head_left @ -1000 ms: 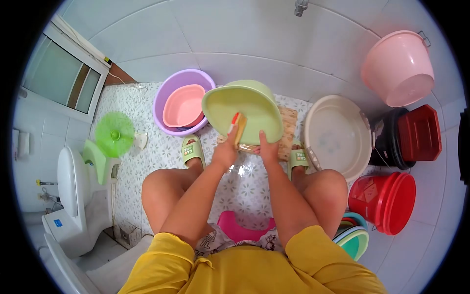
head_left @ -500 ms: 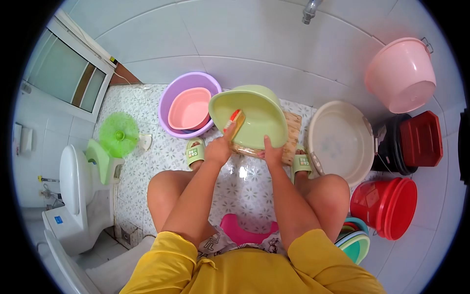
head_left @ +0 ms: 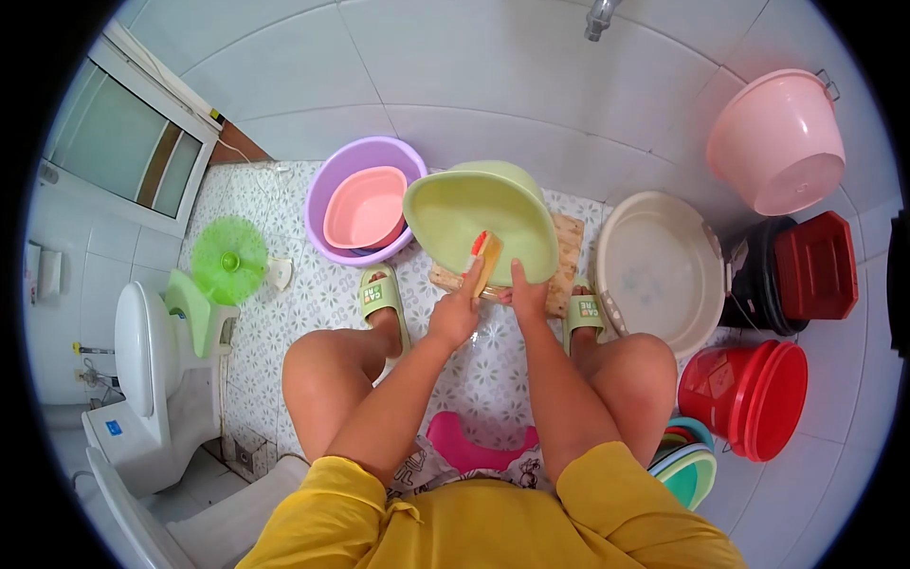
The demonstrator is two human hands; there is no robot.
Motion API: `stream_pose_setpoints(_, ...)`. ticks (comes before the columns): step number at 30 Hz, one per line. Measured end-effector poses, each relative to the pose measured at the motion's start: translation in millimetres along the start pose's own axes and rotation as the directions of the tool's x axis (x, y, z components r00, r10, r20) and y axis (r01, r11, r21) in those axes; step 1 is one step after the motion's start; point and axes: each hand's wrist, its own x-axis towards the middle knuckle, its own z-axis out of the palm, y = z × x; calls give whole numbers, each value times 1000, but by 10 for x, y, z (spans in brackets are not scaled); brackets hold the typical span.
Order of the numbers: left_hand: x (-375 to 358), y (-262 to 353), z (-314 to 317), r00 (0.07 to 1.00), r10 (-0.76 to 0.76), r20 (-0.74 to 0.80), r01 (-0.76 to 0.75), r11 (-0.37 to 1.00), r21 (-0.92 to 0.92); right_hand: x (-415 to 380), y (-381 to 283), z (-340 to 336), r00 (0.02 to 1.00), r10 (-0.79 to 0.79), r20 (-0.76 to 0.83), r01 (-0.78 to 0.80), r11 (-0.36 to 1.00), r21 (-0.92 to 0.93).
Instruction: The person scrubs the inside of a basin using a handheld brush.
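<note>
A light green basin point(head_left: 460, 209) is tilted up on its side over a wooden board point(head_left: 567, 248), its inside facing me. My left hand point(head_left: 455, 315) is closed around a brush point(head_left: 488, 261) with a yellow-orange body and a red part, held against the lower inside of the basin. My right hand point(head_left: 527, 292) grips the basin's lower rim, thumb inside and fingers behind the rim, partly hidden.
A purple basin point(head_left: 322, 180) holding a pink basin point(head_left: 364, 209) is at the left; a beige basin point(head_left: 661, 275) at the right. Buckets point(head_left: 744, 398) line the right wall. A green stool point(head_left: 194, 313) stands beside the toilet point(head_left: 135, 346). A tap point(head_left: 600, 19) is above.
My left hand and the brush have moved right and slightly down across the basin's inside. My right hand still holds the rim, and the basin has barely shifted.
</note>
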Motion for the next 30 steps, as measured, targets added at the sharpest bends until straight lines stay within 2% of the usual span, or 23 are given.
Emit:
stream_pose_setpoints(1, -2, -29, -4, 1000, -2, 2, 2, 1000, 0, -4, -6, -1, 1000, -11, 7, 11, 1000, 5)
stream_pose_setpoints(3, 2, -135, -42, 994, -10, -112, 37, 972, 234, 7, -3, -6, 1000, -23, 12, 23, 1000, 7)
stream_pose_setpoints(4, 10, -192, -70, 994, -11, -111, 37, 972, 232, 19, 12, -9, 1000, 2, 10, -2, 1000, 3)
stream_pose_setpoints(6, 27, -268, -141, 971, -23, -236, 100, 942, 320, 16, 12, -6, 1000, 29, 10, -29, 1000, -2)
stream_pose_setpoints(11, 52, -263, -65, 966, -37, -255, 100, 967, 236, -11, -42, -8, 1000, 10, 22, -10, 1000, -8)
stream_pose_setpoints(13, -26, -221, 69, 994, 3, -108, -12, 996, -85, -8, -34, 1, 1000, 16, 9, -16, 1000, -9)
stream_pose_setpoints(14, -65, -194, 140, 994, 2, -107, -11, 996, -85, -5, -31, 5, 1000, 21, -2, -21, 1000, -11)
stream_pose_setpoints(15, -132, -118, 179, 999, 4, -36, -16, 943, -333, -2, -29, 8, 1000, 23, -2, -23, 1000, -11)
stream_pose_setpoints(16, -177, -74, 216, 999, 24, 33, -1, 829, -559, 1, -26, 12, 1000, 24, -8, -24, 1000, -9)
stream_pose_setpoints(17, -175, -86, 267, 999, 49, 16, -29, 784, -620, 3, -24, 13, 1000, 25, -15, -25, 1000, -7)
stream_pose_setpoints(21, -154, -179, 250, 997, 70, 30, -34, 762, -646, 13, 4, 10, 1000, 24, -17, -24, 1000, 11)
stream_pose_setpoints(23, -77, -291, 113, 998, -19, -53, -9, 882, -470, 14, -21, 3, 1000, 25, 6, -25, 1000, 8)
stream_pose_setpoints(24, -19, -365, 58, 998, -18, -53, -9, 882, -471, 14, -22, 2, 1000, 24, 5, -24, 1000, 7)
stream_pose_setpoints(25, 42, -436, -1, 974, 26, -224, -78, 972, -224, 10, -20, 3, 1000, 9, 3, -9, 1000, 3)
stream_pose_setpoints(26, 94, -484, -23, 922, 110, -372, -100, 994, 46, 7, -17, 5, 1000, -5, 2, 5, 1000, -1)
stream_pose_setpoints(27, 85, -439, -76, 921, 109, -373, -100, 994, 45, 5, -13, 8, 1000, -6, 4, 6, 1000, -1)
stream_pose_setpoints(29, 48, -343, -165, 949, 44, -314, 39, 966, 255, 9, -9, 8, 1000, -4, 8, 4, 1000, 17)
stream_pose_setpoints(30, 53, -364, -106, 949, 45, -312, 38, 966, 255, 7, -16, 10, 1000, -4, 6, 4, 1000, 17)
